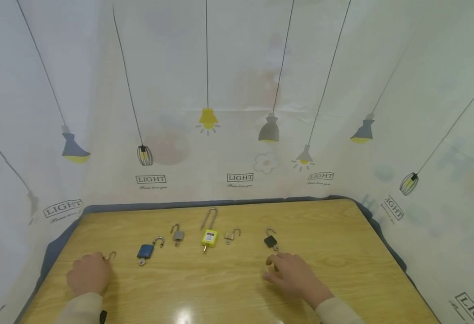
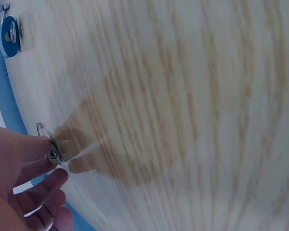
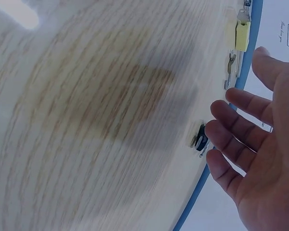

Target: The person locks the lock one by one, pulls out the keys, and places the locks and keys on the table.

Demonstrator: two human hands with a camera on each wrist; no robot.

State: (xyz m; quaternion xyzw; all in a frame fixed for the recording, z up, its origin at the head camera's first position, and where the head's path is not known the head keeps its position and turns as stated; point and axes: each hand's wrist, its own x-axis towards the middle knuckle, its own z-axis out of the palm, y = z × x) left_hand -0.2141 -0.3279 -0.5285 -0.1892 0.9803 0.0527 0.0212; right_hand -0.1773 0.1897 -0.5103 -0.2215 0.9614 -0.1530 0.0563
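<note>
At the left of the table, my left hand (image 1: 88, 273) pinches a small padlock (image 2: 53, 153) between thumb and forefinger. Its raised shackle (image 1: 112, 255) pokes out past the fingers in the head view, while the body is mostly hidden there. My right hand (image 1: 291, 274) is held over the table with fingers loosely bent and nothing in them, just in front of a black padlock (image 1: 270, 241). A blue padlock (image 1: 145, 251) lies to the right of my left hand. Both of these padlocks have their shackles open and a key in the bottom.
Between the hands lie a grey padlock (image 1: 178, 236), a yellow long-shackle padlock (image 1: 209, 236) and a small brass padlock (image 1: 229, 236), all with shackles open and keys in. The wooden table (image 1: 172, 292) ends at a white printed curtain (image 1: 188, 157) behind and at the sides.
</note>
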